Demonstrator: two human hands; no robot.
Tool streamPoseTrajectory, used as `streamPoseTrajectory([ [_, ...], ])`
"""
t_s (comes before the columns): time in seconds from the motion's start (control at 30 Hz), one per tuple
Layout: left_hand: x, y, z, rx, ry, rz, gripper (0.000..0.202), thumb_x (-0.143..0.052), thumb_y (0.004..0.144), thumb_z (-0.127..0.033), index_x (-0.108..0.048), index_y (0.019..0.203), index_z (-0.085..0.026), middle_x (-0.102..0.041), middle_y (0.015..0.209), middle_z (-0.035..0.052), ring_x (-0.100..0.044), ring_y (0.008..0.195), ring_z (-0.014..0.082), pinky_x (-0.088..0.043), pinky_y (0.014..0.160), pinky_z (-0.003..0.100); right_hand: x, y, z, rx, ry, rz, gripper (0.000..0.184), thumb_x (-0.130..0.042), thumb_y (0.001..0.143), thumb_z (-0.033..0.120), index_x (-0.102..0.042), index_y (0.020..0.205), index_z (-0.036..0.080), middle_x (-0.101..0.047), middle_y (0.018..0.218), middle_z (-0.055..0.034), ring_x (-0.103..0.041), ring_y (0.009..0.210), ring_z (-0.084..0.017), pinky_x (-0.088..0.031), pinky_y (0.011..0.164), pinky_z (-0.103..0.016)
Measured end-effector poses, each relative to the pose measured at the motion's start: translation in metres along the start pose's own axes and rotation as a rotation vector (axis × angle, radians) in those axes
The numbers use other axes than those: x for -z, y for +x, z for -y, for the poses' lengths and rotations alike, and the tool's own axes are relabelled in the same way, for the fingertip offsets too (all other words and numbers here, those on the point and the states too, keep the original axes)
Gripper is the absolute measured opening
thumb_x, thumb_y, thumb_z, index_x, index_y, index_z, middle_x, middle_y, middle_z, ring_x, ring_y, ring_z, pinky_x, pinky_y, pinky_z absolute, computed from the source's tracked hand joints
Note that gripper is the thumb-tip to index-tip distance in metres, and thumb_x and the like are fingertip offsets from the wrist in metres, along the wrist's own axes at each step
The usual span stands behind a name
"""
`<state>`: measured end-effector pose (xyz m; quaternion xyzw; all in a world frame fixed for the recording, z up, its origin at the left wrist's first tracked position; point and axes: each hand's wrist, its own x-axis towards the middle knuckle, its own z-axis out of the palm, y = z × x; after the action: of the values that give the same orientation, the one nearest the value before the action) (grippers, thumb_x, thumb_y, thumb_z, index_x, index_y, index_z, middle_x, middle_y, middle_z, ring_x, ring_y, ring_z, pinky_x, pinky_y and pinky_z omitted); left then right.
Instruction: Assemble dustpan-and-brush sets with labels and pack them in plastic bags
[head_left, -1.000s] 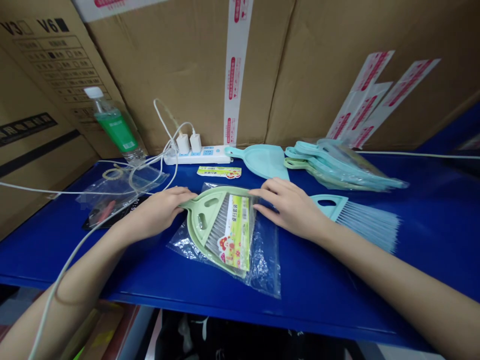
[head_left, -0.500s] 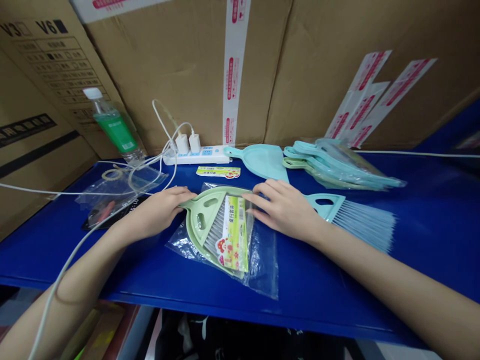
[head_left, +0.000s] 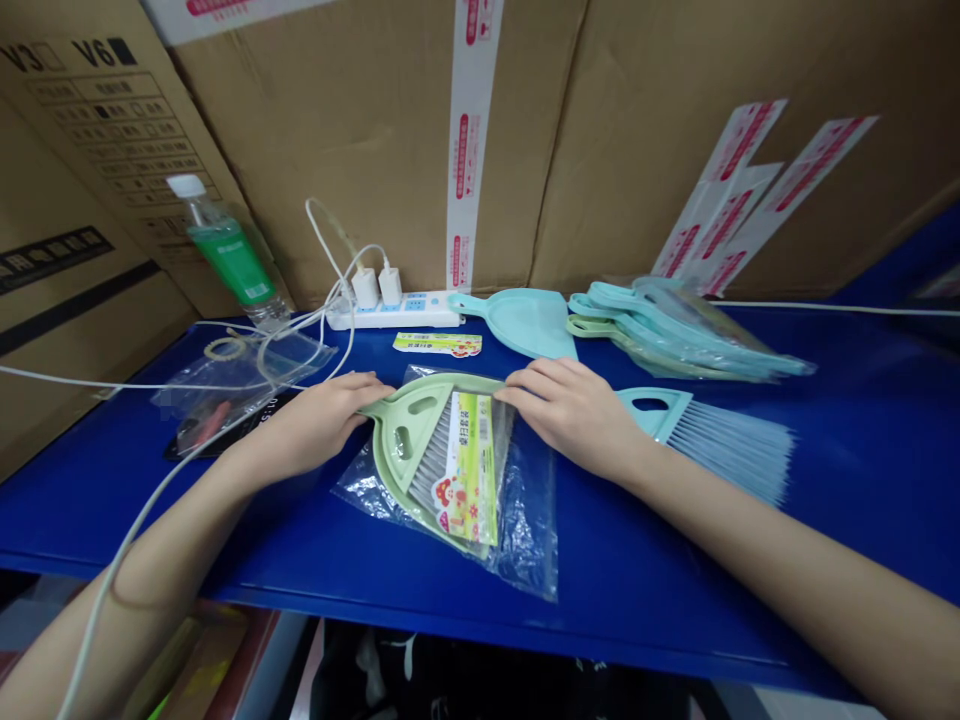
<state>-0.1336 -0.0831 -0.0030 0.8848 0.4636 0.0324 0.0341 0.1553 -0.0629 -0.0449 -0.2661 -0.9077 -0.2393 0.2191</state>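
A green dustpan (head_left: 409,430) with a grey brush and a colourful label card (head_left: 469,465) lies inside a clear plastic bag (head_left: 525,520) on the blue table (head_left: 675,560). My left hand (head_left: 319,420) rests on the bag's left side, its fingers curled at the dustpan's handle. My right hand (head_left: 577,410) lies flat on the bag's upper right edge, fingers stretched out and pressing down. A loose light-blue brush (head_left: 712,435) lies just right of my right hand.
Behind are a light-blue dustpan (head_left: 525,322), a stack of bagged dustpans (head_left: 675,330), a spare label (head_left: 437,344), a power strip (head_left: 394,310) with chargers and cables, a water bottle (head_left: 229,255), and a plastic bag (head_left: 232,385) of small items. Cardboard boxes (head_left: 360,130) wall the back.
My right hand slid left along the bag's top edge, then back slightly right. The left hand and bagged dustpan stayed put.
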Motion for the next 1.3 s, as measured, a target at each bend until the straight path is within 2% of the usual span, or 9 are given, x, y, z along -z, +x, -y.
streamPoseTrajectory([
  [0.37,-0.008,0.000,0.005,-0.038,0.034,-0.091,0.044,-0.033,0.086,-0.011,-0.061,0.119,-0.016,-0.063,0.123,0.0081,-0.055,0.119,0.0218,-0.048,0.101,0.038,0.011,-0.002,-0.009,0.095,0.129,0.020,0.034,-0.035,0.095,0.009,-0.067,0.086,0.016,-0.068,0.078,-0.0069,-0.057,0.074,-0.019,-0.042,0.067,-0.030],
  [0.57,-0.009,0.000,0.006,-0.045,0.034,-0.095,0.043,-0.034,0.086,-0.012,-0.061,0.119,-0.018,-0.063,0.123,0.0070,-0.055,0.120,0.0218,-0.048,0.101,0.039,0.013,-0.001,-0.003,-0.055,0.090,-0.051,0.032,-0.041,0.095,0.020,-0.061,0.071,0.016,-0.061,0.065,-0.0047,-0.053,0.062,-0.017,-0.038,0.058,-0.028],
  [0.7,-0.008,0.000,0.006,-0.047,0.030,-0.095,0.043,-0.034,0.086,-0.012,-0.061,0.119,-0.017,-0.064,0.123,0.0080,-0.056,0.119,0.0222,-0.048,0.101,0.040,0.012,-0.003,0.002,-0.153,0.186,0.001,0.037,-0.045,0.095,0.027,-0.061,0.063,0.017,-0.058,0.058,-0.0019,-0.052,0.056,-0.016,-0.036,0.057,-0.028],
  [0.83,-0.008,0.000,0.007,-0.043,0.034,-0.096,0.043,-0.034,0.086,-0.013,-0.061,0.119,-0.017,-0.063,0.124,0.0081,-0.056,0.118,0.0223,-0.048,0.101,0.040,0.013,-0.003,0.001,-0.118,0.401,0.075,0.030,-0.045,0.096,0.026,-0.071,0.083,0.017,-0.063,0.064,-0.0013,-0.055,0.059,-0.014,-0.037,0.060,-0.027],
  [0.9,-0.009,-0.001,0.008,-0.037,0.038,-0.094,0.043,-0.036,0.086,-0.013,-0.061,0.120,-0.019,-0.063,0.124,0.0065,-0.056,0.118,0.0214,-0.047,0.101,0.039,0.014,-0.002,0.001,-0.081,0.475,0.119,0.029,-0.044,0.097,0.025,-0.072,0.096,0.017,-0.064,0.066,-0.0011,-0.055,0.059,-0.013,-0.037,0.061,-0.027],
  [1.0,-0.009,-0.001,0.008,-0.033,0.042,-0.092,0.043,-0.036,0.086,-0.013,-0.061,0.120,-0.019,-0.063,0.124,0.0061,-0.056,0.118,0.0211,-0.047,0.101,0.039,0.015,-0.002,0.000,-0.028,0.508,0.171,0.030,-0.043,0.098,0.025,-0.070,0.107,0.018,-0.066,0.068,-0.0015,-0.055,0.059,-0.013,-0.036,0.060,-0.027],
  [1.13,-0.008,0.000,0.006,-0.034,0.048,-0.084,0.044,-0.035,0.085,-0.012,-0.061,0.120,-0.017,-0.063,0.124,0.0079,-0.057,0.117,0.0222,-0.048,0.100,0.040,0.015,-0.002,0.001,0.046,0.460,0.229,0.031,-0.042,0.098,0.026,-0.068,0.113,0.018,-0.069,0.073,-0.0034,-0.059,0.064,-0.016,-0.036,0.062,-0.029],
  [1.3,-0.006,0.000,0.003,-0.019,0.066,-0.069,0.045,-0.035,0.084,-0.011,-0.060,0.121,-0.019,-0.063,0.123,0.0065,-0.058,0.115,0.0209,-0.048,0.100,0.038,0.016,-0.003,0.006,0.012,0.420,0.237,0.033,-0.040,0.098,0.024,-0.071,0.105,0.017,-0.070,0.070,-0.0037,-0.060,0.064,-0.016,-0.038,0.064,-0.030],
])
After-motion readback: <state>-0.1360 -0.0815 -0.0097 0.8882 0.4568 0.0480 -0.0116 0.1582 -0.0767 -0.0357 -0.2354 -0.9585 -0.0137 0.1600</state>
